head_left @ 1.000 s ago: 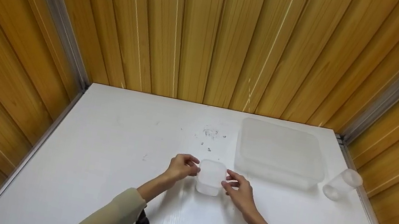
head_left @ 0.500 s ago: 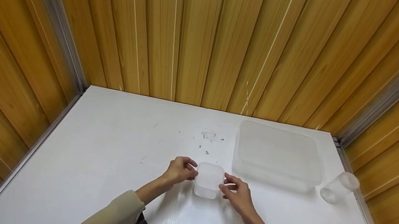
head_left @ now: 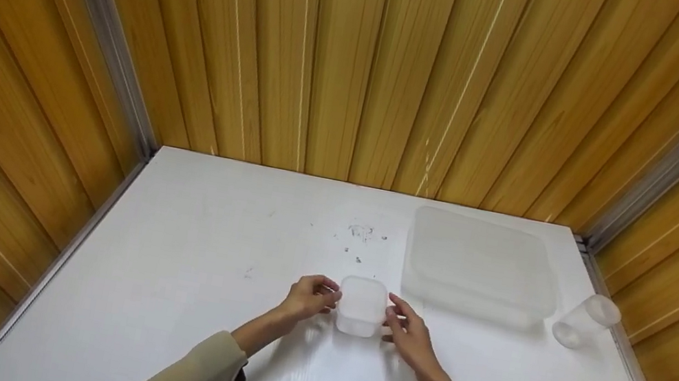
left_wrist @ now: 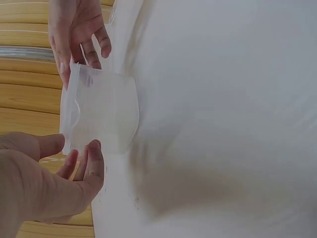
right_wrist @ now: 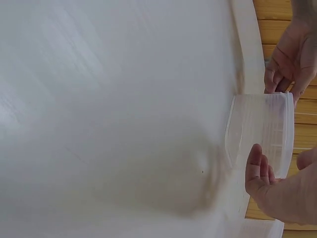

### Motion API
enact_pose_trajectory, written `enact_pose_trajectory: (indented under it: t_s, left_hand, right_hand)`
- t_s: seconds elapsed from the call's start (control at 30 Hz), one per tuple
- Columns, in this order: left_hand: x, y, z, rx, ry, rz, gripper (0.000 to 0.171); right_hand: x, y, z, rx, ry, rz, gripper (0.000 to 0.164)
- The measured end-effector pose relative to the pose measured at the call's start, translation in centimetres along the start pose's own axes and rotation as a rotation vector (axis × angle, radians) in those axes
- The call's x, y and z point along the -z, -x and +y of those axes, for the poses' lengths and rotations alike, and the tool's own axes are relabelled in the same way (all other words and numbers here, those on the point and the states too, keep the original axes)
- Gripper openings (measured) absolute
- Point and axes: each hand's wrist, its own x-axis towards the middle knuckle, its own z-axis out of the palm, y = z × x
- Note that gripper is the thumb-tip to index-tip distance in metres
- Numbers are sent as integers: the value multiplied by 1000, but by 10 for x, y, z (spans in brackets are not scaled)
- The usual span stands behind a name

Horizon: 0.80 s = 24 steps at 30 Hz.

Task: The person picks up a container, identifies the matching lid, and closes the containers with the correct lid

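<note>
A small frosted plastic food container [head_left: 361,307] with its lid on sits upright on the white table, between both hands. My left hand [head_left: 308,298] is at its left side; in the left wrist view the thumb [left_wrist: 51,146] meets the lid's edge and the curled fingers lie below the rim. On the opposite side is my right hand [head_left: 413,342], fingers loosely extended close to the wall. The right wrist view shows that hand's thumb [right_wrist: 307,157] a little off the lid and its fingertips [right_wrist: 254,152] by the container's side. Exact contact on the right is hard to tell.
A large frosted lidded plastic box [head_left: 482,261] stands at the back right of the table [head_left: 189,248]. Right of it a clear cylindrical container [head_left: 586,322] is near the table's right edge. Wood-patterned walls [head_left: 362,62] enclose the back and sides.
My right thumb and fingers have eased slightly away from the container's side. My left hand stays at the left side, and the container keeps its place on the table.
</note>
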Motion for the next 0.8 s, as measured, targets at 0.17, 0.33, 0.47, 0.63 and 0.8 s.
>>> enact_pose_trajectory:
  t_s: [0.17, 0.33, 0.47, 0.63, 0.8]
  left_hand:
    - [-5, 11, -8, 44, 21, 11, 33]
    - [-6, 20, -12, 88, 24, -13, 44]
    - [-5, 21, -13, 89, 63, -55, 49]
    - [-3, 20, -16, 87, 96, -112, 52]
    - [-4, 15, -17, 66, 97, -118, 53]
  right_hand:
    - [-1, 6, 5, -67, -54, -17, 41]
    - [-5, 11, 10, -72, -73, -25, 42]
    - [-8, 12, 10, -82, -53, -22, 47]
    - [-12, 9, 8, -122, -34, -51, 53]
    - [-16, 3, 7, -100, -65, -29, 52]
